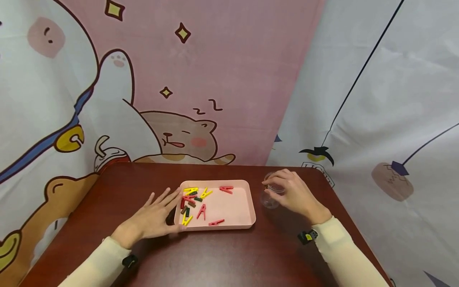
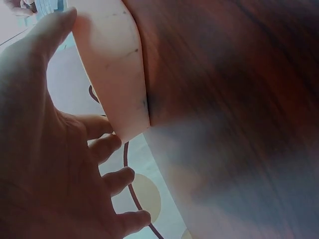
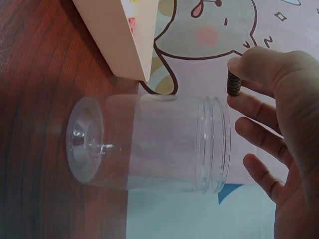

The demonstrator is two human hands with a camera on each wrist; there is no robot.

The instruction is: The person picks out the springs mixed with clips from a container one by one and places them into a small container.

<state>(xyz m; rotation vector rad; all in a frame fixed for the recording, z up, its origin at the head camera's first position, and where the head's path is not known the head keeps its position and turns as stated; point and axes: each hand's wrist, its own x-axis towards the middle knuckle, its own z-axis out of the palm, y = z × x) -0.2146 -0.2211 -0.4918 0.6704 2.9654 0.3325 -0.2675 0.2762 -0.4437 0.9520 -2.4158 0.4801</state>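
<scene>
My right hand (image 1: 294, 193) pinches a small dark ribbed cylinder (image 3: 233, 83) between thumb and index finger, beside the mouth of a clear jar (image 3: 159, 149). The jar stands upright on the table, with nothing seen inside. My left hand (image 1: 150, 223) rests at the left end of a pink tray (image 1: 233, 207), fingers spread and thumb against its near left corner. Lying in the tray are several red clothespins (image 1: 202, 212) and yellow clothespins (image 1: 206, 193). Small dark green, brown and red cylinders (image 1: 188, 212) lie in its left part.
The dark red-brown table (image 1: 229, 259) carries the tray in the middle and the jar to its right. Behind the table's far edge hangs a cartoon-printed cloth (image 1: 244, 79), which also covers both sides.
</scene>
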